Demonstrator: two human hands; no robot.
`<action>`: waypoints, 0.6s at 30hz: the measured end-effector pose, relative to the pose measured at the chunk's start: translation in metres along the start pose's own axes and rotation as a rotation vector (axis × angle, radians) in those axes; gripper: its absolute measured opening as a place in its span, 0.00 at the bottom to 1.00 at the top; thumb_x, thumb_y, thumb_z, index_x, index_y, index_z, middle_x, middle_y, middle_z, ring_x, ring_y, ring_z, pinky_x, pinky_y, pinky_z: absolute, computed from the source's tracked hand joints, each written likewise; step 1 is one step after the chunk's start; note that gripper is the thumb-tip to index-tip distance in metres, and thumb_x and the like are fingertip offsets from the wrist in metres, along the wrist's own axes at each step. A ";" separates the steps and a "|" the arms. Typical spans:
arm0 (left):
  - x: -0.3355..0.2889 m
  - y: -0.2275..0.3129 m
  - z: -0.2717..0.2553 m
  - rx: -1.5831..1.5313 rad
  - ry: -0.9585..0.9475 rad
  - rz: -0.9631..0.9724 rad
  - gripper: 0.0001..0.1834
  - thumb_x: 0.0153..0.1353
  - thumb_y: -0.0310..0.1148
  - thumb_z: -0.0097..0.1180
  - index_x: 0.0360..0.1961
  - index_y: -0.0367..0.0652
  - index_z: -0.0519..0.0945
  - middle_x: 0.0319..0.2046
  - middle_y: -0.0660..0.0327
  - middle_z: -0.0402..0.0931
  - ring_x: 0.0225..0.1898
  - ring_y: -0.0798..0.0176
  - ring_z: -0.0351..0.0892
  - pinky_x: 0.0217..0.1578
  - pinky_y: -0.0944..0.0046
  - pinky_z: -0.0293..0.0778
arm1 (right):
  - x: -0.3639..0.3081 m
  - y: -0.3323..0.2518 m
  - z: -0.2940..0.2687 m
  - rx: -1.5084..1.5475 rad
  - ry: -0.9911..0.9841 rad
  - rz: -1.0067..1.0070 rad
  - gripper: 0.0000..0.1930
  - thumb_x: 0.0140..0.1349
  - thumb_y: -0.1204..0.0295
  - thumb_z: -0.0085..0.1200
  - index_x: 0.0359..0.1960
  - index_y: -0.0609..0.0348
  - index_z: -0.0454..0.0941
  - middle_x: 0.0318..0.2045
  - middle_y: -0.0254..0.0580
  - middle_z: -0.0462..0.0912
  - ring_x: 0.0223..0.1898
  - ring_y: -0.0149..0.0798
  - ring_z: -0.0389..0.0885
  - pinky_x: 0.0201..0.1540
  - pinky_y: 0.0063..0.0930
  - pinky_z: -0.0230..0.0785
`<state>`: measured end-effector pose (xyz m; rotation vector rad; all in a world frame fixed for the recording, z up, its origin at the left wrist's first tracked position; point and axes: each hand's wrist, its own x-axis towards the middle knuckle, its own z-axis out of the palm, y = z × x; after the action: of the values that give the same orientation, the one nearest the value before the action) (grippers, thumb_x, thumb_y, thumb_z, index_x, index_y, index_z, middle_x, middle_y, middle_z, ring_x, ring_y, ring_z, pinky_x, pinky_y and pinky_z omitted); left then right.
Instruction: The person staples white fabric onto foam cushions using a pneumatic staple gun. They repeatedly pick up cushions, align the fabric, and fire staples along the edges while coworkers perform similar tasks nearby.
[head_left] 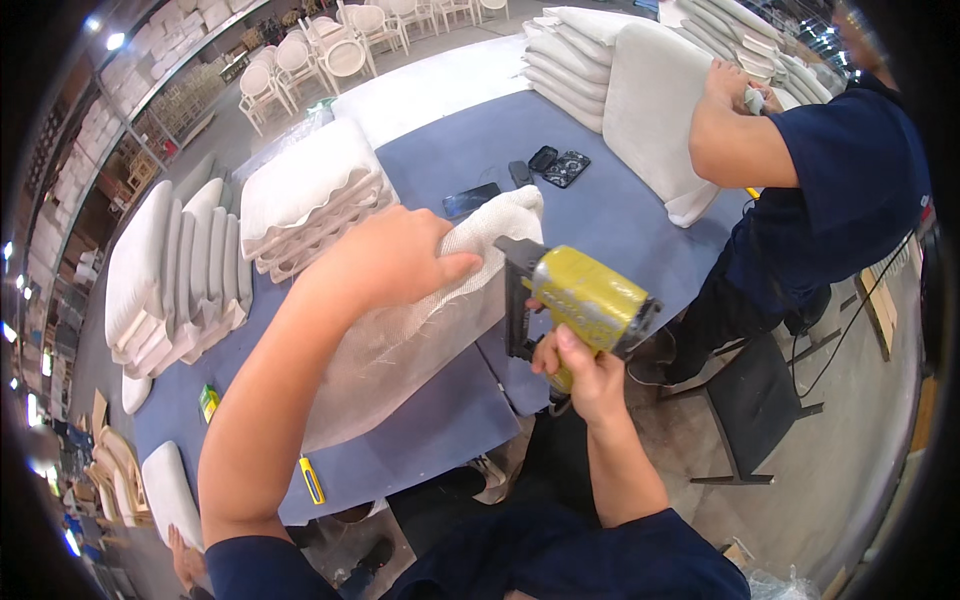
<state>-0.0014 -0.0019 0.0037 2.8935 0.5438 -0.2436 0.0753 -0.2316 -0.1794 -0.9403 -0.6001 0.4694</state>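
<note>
My left hand (395, 258) is closed on the edge of a pale woven fabric (400, 345) wrapped over a seat pad, thumb pressed along the folded rim. The fabric's far corner (515, 212) is bunched and raised, with loose threads along its edge. In my right hand (588, 375) is a yellow and black pneumatic staple gun (590, 298), its handle wrapped by my fingers. The nose of the gun is close beside the fabric corner; whether it touches cannot be told. The pad's underside is hidden.
Stacks of pale seat cushions stand on the blue table (440, 450) at left (165, 280) and far right (575, 60). Phones and a patterned case (566, 168) lie mid-table. A yellow utility knife (311, 481) rests near the front edge. At right, a co-worker (800, 180) handles a cushion beside a black chair (750, 405).
</note>
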 end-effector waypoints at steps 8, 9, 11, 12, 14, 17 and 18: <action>-0.006 0.018 0.014 0.055 0.080 -0.026 0.24 0.69 0.48 0.63 0.52 0.38 0.92 0.43 0.39 0.91 0.51 0.34 0.91 0.58 0.39 0.84 | 0.001 -0.003 0.014 -0.161 -0.058 -0.024 0.14 0.79 0.70 0.66 0.56 0.69 0.84 0.30 0.33 0.85 0.27 0.26 0.82 0.30 0.26 0.76; -0.006 0.020 0.013 0.053 0.083 -0.027 0.22 0.69 0.47 0.63 0.51 0.39 0.92 0.42 0.40 0.91 0.50 0.34 0.91 0.57 0.38 0.84 | -0.001 -0.004 0.014 -0.159 -0.049 -0.014 0.14 0.79 0.70 0.66 0.56 0.69 0.84 0.30 0.32 0.84 0.27 0.26 0.82 0.30 0.26 0.76; -0.007 0.019 0.014 0.073 0.075 -0.050 0.22 0.68 0.46 0.63 0.51 0.40 0.92 0.42 0.41 0.91 0.50 0.33 0.91 0.56 0.38 0.85 | -0.006 -0.004 0.017 -0.153 -0.029 0.016 0.14 0.79 0.69 0.66 0.56 0.69 0.84 0.30 0.32 0.84 0.26 0.25 0.81 0.30 0.26 0.75; -0.007 0.018 0.015 0.083 0.071 -0.061 0.21 0.67 0.45 0.63 0.51 0.40 0.92 0.42 0.41 0.92 0.49 0.33 0.91 0.55 0.37 0.85 | -0.006 -0.005 0.018 -0.163 -0.032 0.029 0.14 0.80 0.69 0.65 0.56 0.68 0.84 0.30 0.31 0.83 0.26 0.25 0.81 0.30 0.25 0.74; -0.009 0.018 0.015 0.068 0.075 -0.067 0.21 0.67 0.45 0.64 0.51 0.41 0.92 0.42 0.42 0.92 0.50 0.33 0.91 0.55 0.37 0.85 | -0.006 -0.009 0.020 -0.190 -0.041 0.046 0.13 0.80 0.69 0.65 0.55 0.68 0.84 0.29 0.31 0.83 0.26 0.25 0.79 0.31 0.25 0.73; -0.009 0.018 0.017 0.040 0.071 -0.062 0.21 0.67 0.45 0.64 0.50 0.40 0.92 0.42 0.42 0.92 0.49 0.33 0.91 0.56 0.37 0.85 | -0.007 -0.015 0.021 -0.236 -0.051 0.062 0.12 0.80 0.70 0.64 0.55 0.67 0.84 0.28 0.30 0.82 0.26 0.24 0.78 0.31 0.24 0.72; -0.008 0.017 0.019 0.030 0.068 -0.058 0.21 0.67 0.44 0.64 0.50 0.39 0.92 0.42 0.42 0.92 0.49 0.33 0.91 0.56 0.38 0.86 | -0.007 -0.017 0.022 -0.243 -0.053 0.067 0.11 0.81 0.70 0.63 0.54 0.66 0.84 0.28 0.29 0.82 0.26 0.23 0.78 0.31 0.24 0.71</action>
<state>-0.0046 -0.0238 -0.0107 2.9266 0.6418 -0.1636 0.0572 -0.2318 -0.1565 -1.1845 -0.6855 0.4901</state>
